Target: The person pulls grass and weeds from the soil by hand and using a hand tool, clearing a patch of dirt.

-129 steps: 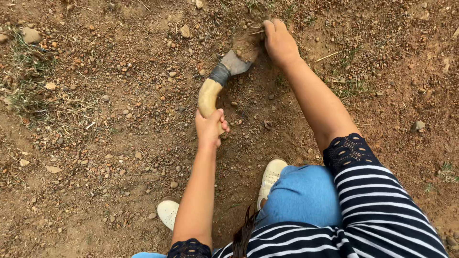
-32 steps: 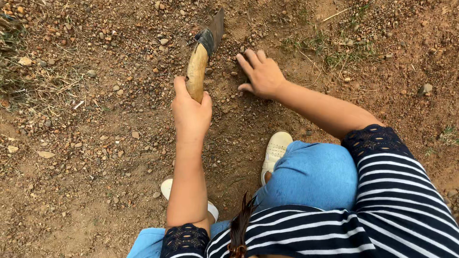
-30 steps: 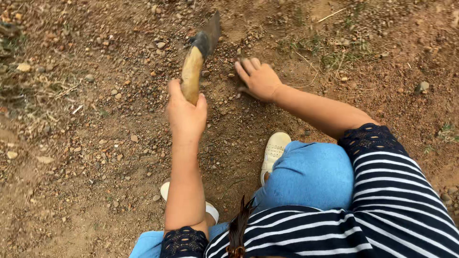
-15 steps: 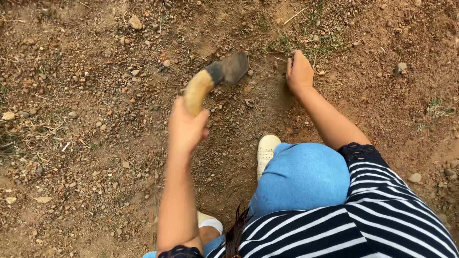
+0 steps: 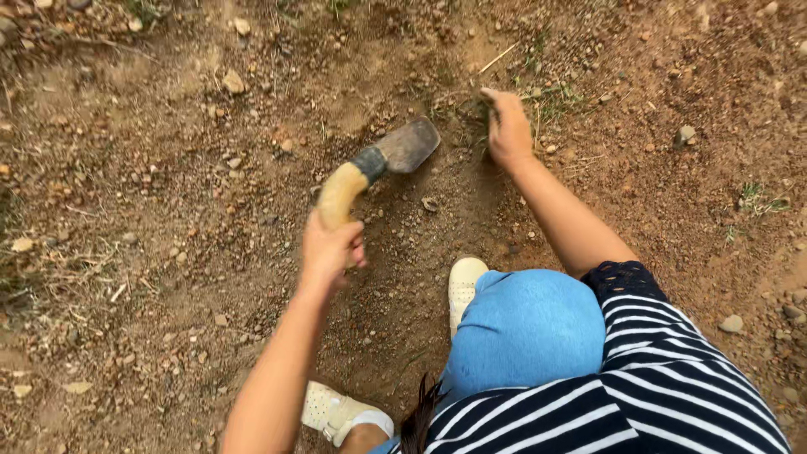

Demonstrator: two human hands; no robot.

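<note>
Hand hoe (image 5: 378,165) sits in the left hand (image 5: 330,247), fingers wrapped round its curved pale handle, blade angling up-right over the dirt toward the grass tuft (image 5: 471,113) that the right hand (image 5: 507,128) has its fingers pinched on.

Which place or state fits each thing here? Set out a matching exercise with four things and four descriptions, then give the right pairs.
Things:
1. left hand
2. right hand
3. blade
4. shoe

Descriptions:
A. on the soil by a tuft of grass
B. grips a pale curved handle
C. cream, beside the blue knee
D. grey and flat, over the dug soil

Pairs: 1-B, 2-A, 3-D, 4-C
</note>
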